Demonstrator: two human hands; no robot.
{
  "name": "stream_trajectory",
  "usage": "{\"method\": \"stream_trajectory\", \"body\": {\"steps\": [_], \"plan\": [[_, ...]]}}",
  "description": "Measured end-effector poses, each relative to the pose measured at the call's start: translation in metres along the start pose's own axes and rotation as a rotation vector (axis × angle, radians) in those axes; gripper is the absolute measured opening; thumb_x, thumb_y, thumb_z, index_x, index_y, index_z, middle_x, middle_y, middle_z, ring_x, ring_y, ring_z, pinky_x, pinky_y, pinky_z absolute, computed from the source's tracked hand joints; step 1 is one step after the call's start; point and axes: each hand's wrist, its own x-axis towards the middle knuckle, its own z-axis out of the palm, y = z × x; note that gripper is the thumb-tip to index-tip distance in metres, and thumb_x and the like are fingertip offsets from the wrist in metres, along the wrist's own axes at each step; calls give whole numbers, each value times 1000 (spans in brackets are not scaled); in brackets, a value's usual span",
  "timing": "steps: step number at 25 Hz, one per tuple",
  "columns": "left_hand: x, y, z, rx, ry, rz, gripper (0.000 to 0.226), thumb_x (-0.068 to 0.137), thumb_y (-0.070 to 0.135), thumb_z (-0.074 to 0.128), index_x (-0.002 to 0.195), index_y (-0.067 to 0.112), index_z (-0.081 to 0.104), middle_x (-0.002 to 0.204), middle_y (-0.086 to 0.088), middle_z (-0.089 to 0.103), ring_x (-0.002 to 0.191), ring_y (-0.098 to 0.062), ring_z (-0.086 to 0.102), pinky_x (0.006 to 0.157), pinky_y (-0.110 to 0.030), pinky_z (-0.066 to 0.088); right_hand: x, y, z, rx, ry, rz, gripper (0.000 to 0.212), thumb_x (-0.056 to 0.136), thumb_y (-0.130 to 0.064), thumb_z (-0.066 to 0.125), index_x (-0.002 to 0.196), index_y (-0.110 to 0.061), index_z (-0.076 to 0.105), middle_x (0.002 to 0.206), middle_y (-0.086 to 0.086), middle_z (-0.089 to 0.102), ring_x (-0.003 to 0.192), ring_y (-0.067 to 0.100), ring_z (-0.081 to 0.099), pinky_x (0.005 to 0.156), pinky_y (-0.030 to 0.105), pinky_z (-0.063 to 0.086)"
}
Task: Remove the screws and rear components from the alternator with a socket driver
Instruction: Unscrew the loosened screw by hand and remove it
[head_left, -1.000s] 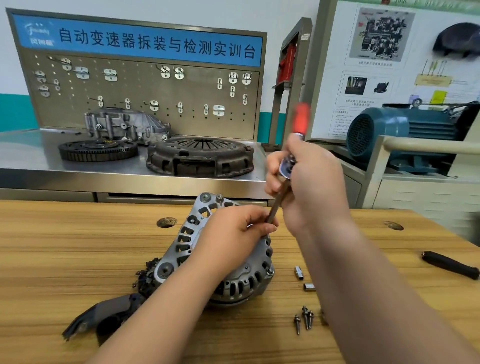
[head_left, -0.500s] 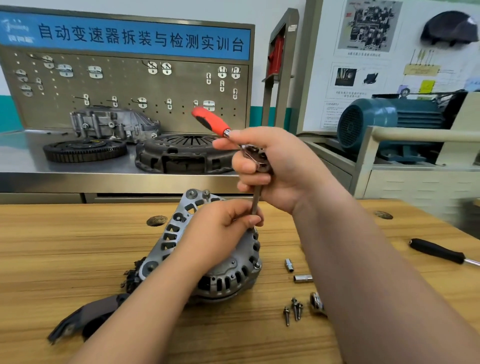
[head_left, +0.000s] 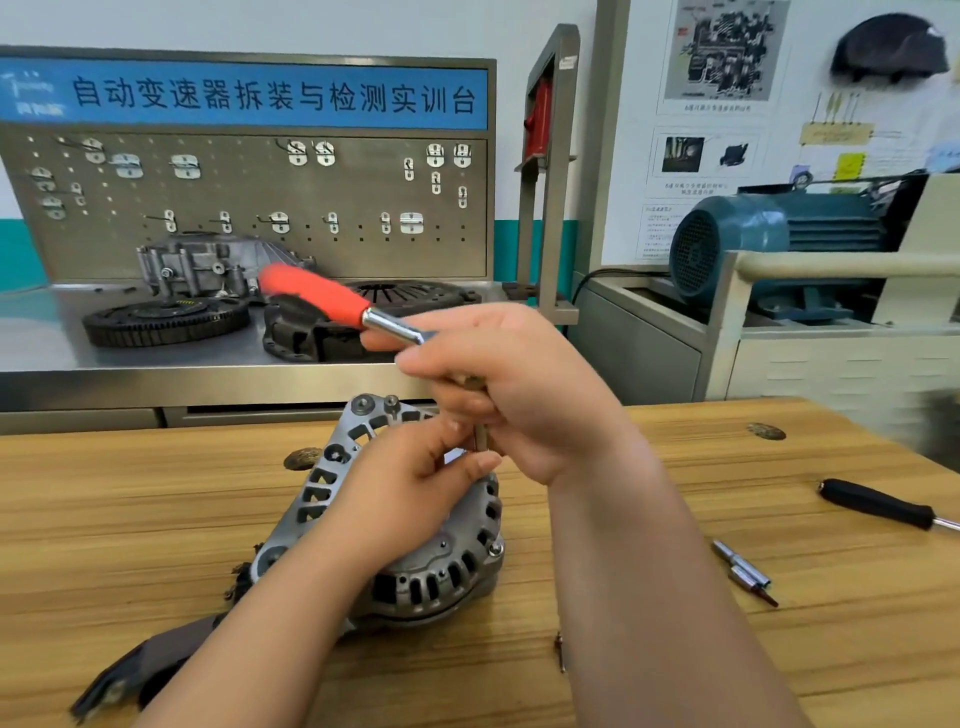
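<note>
A grey alternator lies on the wooden table, rear face up. My right hand grips the head of a socket driver; its red handle points up and to the left. The driver's shaft runs down from that hand to the alternator's top. My left hand rests on the alternator and pinches the lower end of the shaft. The socket tip is hidden behind my fingers.
A black-handled screwdriver lies at the right on the table, with loose bits nearer me. One screw shows beside my right forearm. A dark cover part lies front left. Behind stand a steel bench with a clutch plate and a blue motor.
The driver's red handle swung from pointing up to pointing left and lower. My left hand stayed on the shaft and alternator. The camera moved closer.
</note>
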Motion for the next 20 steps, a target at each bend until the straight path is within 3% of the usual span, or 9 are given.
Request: {"method": "stream_trajectory", "body": {"steps": [1,3,5,6,9,13,16,18,20], "plan": [[-1,2,0,-18,-3,16,29,88,17,59,71,40,55,58,36,54,59,15,51,52,-6,34,-3,-2,-2,-2,-43,-6,20,79,-7,58,95,-3,70,42,-12,29,39,4,21,56,37,9],[0,3,-1,-61,-1,0,37,88,11,60,69,43,56,55,34,55,54,17,50,52,-4,34,-3,-2,1,-33,94,-64,14,84,-4,58,92,-5,70,43,-13,32,40,3,25,50,29,15],[2,5,2,-29,59,-46,51,84,1,58,49,37,56,47,30,53,50,15,49,50,-4,33,-1,3,12,-31,431,-156,12,88,-3,56,81,-9,65,47,-11,36,43,5,29,47,24,25],[3,5,4,5,75,-79,47,81,-6,54,45,24,53,45,25,51,49,9,49,48,-3,32,0,8,18,-2,617,-198,13,88,-6,57,77,-11,60,51,-11,39,45,5,32,46,22,29],[7,8,6,40,108,-201,32,83,-15,46,64,10,37,73,22,40,46,-19,36,48,-4,31,2,15,37,95,940,-283,9,90,-18,60,86,-23,54,70,-13,53,56,-3,49,51,8,38],[2,9,3,-1,50,-104,49,79,-3,51,52,38,57,50,21,49,47,16,45,48,-5,33,2,14,27,-32,701,-333,24,89,-9,56,106,-26,61,80,-10,58,50,2,43,48,14,37],[-1,8,2,-59,6,-96,32,83,24,58,60,45,61,49,26,54,47,8,47,46,-13,31,-3,7,7,-147,226,-289,29,84,-1,52,87,-22,71,52,-15,49,41,6,32,43,21,29],[0,7,1,-35,-4,-117,37,85,28,59,56,51,58,48,30,51,50,11,47,47,-13,31,-7,3,0,-118,-89,-233,26,79,-2,52,74,-20,70,46,-9,44,41,8,32,43,20,29],[0,6,0,-6,-15,-129,42,85,29,60,49,50,53,48,33,50,52,13,47,46,-12,30,-7,1,-1,-77,-127,-213,25,73,0,49,66,-17,66,44,-2,42,39,11,34,40,17,31]]}}
